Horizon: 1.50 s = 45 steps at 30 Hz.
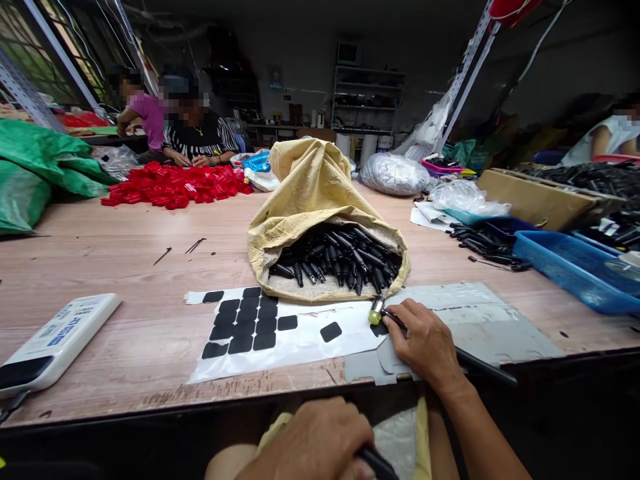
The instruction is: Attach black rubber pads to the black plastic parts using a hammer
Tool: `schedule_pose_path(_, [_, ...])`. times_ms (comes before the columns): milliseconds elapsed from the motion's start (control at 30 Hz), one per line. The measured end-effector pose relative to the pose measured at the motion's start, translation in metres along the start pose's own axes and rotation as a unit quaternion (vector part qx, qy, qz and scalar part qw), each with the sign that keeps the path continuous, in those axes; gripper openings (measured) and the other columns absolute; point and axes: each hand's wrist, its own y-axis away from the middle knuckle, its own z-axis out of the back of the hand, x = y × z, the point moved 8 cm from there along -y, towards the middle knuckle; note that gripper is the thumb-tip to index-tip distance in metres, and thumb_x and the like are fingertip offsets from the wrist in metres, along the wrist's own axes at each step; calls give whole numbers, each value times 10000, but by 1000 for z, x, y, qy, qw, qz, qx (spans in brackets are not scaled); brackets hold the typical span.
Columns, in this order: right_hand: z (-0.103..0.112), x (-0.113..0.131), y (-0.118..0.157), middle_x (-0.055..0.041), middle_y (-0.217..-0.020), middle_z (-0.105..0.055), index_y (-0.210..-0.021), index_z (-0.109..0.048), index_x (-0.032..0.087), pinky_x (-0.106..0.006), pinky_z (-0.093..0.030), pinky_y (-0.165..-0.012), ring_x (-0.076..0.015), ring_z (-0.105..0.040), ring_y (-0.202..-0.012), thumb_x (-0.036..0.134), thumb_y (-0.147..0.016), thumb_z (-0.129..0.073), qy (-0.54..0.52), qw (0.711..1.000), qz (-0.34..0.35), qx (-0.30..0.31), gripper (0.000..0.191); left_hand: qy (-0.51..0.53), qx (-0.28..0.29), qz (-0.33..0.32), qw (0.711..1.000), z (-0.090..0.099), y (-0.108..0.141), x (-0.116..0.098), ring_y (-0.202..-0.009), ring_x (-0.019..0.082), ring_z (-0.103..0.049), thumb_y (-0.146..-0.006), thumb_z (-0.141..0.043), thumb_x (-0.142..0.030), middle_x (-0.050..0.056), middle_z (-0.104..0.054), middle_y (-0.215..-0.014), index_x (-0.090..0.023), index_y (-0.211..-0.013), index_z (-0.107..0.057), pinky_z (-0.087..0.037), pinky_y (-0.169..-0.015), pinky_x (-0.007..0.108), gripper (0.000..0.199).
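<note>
At the table's front edge my right hand point(425, 340) is closed around a small hammer point(486, 367) with a black handle. The hammer's head is silver with a yellow-green face, and it lies over a sheet with black square stickers point(243, 328). Lower down, above my lap, my left hand point(320, 437) is wrapped round a black tube-like part point(376, 463); its far end is out of sight. Beyond the sheet, a yellow woven sack point(310, 193) opens toward me, with many black plastic parts point(345, 257) in its mouth. Below the table edge, pale sack material point(400, 440) shows between my knees.
A white boxy device point(60, 343) with a cable sits at the left. Red parts point(180, 185) are heaped farther back, near two people working. A blue tray point(575, 267), loose black parts and cardboard point(540, 197) are at the right. Another person is at the far right.
</note>
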Motion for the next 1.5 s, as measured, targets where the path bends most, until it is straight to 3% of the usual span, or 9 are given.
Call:
schedule_pose_path(167, [1,-1,1,-37,-888,-635,-972,-674,218,-318,-389,-788,-206,-581,-889,293,-947,-560,3,1000,-5,-9,138,-54,32,191,980,-66,15,60,-906,250,-670,-884,-544,-150,87,-709,-1011,-203,-1075,-650,-444,-754,316,225])
schedule_pose_path(333, [0,-1,1,-36,-892,-636,-974,-676,220,-321,-384,-786,-206,-572,-883,293,-949,-557,5,1000,-4,-7,142,-20,37,213,976,-64,21,58,-936,266,-676,-864,-573,-188,104,-717,-1042,-197,-1099,-683,-445,-761,321,260])
schedule_pose_path(533, [-1,-1,1,-39,-902,-634,-979,-671,219,-324,-382,-795,-212,-569,-891,302,-956,-547,5,1000,-4,-3,150,84,-66,151,983,52,-9,14,-705,164,-636,-917,-580,-450,-11,-717,-798,-243,-848,-699,-377,-573,252,249])
schedule_pose_path(667, [0,-1,1,-39,-887,-630,-968,-672,221,-316,-383,-788,-208,-571,-889,301,-957,-548,-3,1000,-7,-6,148,-58,-281,299,910,156,-22,67,-735,211,-653,-952,-496,-395,60,-732,-834,-191,-888,-696,-406,-609,295,292])
schedule_pose_path(800, [0,-1,0,-38,-893,-625,-964,-670,222,-311,-388,-795,-203,-573,-894,298,-959,-546,-15,1000,-8,1,145,-160,-354,434,813,196,-30,119,-943,331,-692,-901,-519,-311,181,-741,-999,-139,-1011,-708,-480,-750,379,279])
schedule_pose_path(1133, [-1,-2,0,-38,-899,-625,-971,-670,223,-308,-385,-797,-202,-572,-906,299,-956,-545,-14,1000,-12,-2,147,-153,-359,438,810,196,-24,123,-873,315,-686,-825,-604,-371,127,-734,-887,-201,-904,-701,-464,-684,351,212])
schedule_pose_path(1233, [0,-1,0,-37,-887,-626,-964,-671,226,-305,-381,-780,-199,-568,-889,296,-949,-551,-15,1000,-9,-8,140,-132,-402,306,853,193,-18,92,-798,231,-651,-849,-606,-353,39,-707,-850,-236,-944,-643,-424,-658,299,155])
schedule_pose_path(1333, [1,-1,1,-36,-883,-625,-965,-671,227,-306,-384,-776,-200,-566,-885,289,-938,-560,-15,1000,-6,-10,130,-49,-335,173,925,164,-22,68,-744,174,-611,-849,-638,-314,-7,-683,-843,-238,-911,-627,-412,-653,267,98])
schedule_pose_path(1500, [2,-1,2,-38,-916,-635,-1019,-669,221,-312,-405,-814,-205,-573,-909,252,-924,-560,-21,1000,3,-12,147,5,-266,135,954,123,-22,66,-833,184,-589,-792,-703,-220,-3,-668,-907,-224,-875,-636,-409,-702,272,107])
